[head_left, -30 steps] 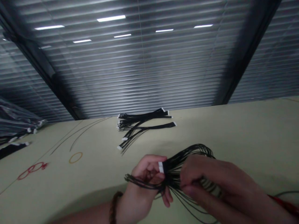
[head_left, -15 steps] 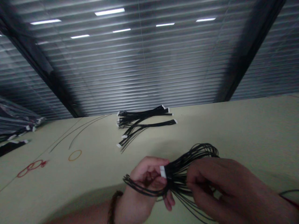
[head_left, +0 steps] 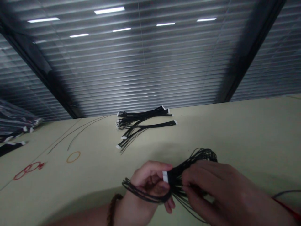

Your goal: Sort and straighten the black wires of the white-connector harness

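Observation:
A black wire harness (head_left: 174,175) with a white connector (head_left: 165,176) is held above the front of the table. My left hand (head_left: 150,182) is closed around it, thumb and fingers at the connector end. Several of its wires loop back over the left wrist side. My right hand (head_left: 218,188) is closed in a pinch on the black wires just right of the connector. Its fingertips partly hide the strands they grip. More wires bend away behind the right hand and hang below it.
Several black harnesses with white connectors (head_left: 145,122) lie at the back of the table (head_left: 235,131). On the left are a yellow rubber band (head_left: 73,157), red loops (head_left: 28,171), loose wires (head_left: 77,135) and a plastic bag of harnesses (head_left: 16,119). Window blinds (head_left: 145,62) stand behind.
My right hand has moved slightly left along the wires, closer to the connector. The left hand keeps its hold, and the view has shifted a little.

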`<state>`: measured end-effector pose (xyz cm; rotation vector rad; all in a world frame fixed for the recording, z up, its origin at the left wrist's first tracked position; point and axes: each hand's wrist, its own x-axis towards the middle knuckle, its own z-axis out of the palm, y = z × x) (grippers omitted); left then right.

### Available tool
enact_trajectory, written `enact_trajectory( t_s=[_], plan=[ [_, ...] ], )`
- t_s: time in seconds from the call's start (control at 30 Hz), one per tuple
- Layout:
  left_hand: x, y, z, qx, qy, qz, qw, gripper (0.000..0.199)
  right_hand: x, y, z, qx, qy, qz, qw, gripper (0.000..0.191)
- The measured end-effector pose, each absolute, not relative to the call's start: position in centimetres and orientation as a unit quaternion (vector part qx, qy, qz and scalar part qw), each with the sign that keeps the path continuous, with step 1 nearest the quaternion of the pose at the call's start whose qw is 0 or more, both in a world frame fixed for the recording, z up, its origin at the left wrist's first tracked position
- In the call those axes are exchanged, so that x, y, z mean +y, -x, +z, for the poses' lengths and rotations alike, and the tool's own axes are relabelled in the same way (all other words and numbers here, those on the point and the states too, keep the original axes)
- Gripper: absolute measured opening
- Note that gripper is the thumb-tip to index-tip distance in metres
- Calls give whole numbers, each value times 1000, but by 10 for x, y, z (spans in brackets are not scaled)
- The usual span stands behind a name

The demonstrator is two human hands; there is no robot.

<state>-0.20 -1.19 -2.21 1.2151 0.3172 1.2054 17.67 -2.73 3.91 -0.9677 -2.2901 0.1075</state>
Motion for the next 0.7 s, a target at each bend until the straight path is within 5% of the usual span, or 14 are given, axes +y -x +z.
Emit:
enact_trajectory(
  t_s=[0.13, 0.2, 0.27, 0.37, 0.47, 0.57, 0.63, 0.7],
  plan=[
    [-11, 1, -17, 225, -556, 498, 626, 15, -23, -178, 54, -880, 329, -83, 333, 16],
    [-12, 2, -4, 273, -617, 454, 582, 16, -15, -181, 59, -891, 362, -4, 273, 25],
    [-17, 6, 20, 330, -717, 375, 486, 25, -1, -187, 62, -890, 393, 131, 189, 14],
    [-39, 20, 75, 381, -845, 193, 321, 57, 22, -205, 70, -881, 401, 185, 171, 21],
    [-68, 38, 129, 320, -889, 66, 320, 34, 33, -225, 87, -862, 401, 202, 235, 30],
    [-77, 51, 158, 393, -850, 237, 259, 18, 26, -238, 110, -834, 375, 211, 345, 30],
    [-66, 50, 162, 426, -824, 336, 163, 35, 17, -237, 124, -806, 355, 214, 422, 27],
    [-48, 39, 156, 425, -841, 311, 123, 76, 9, -227, 138, -769, 334, 227, 496, 22]
  ],
)
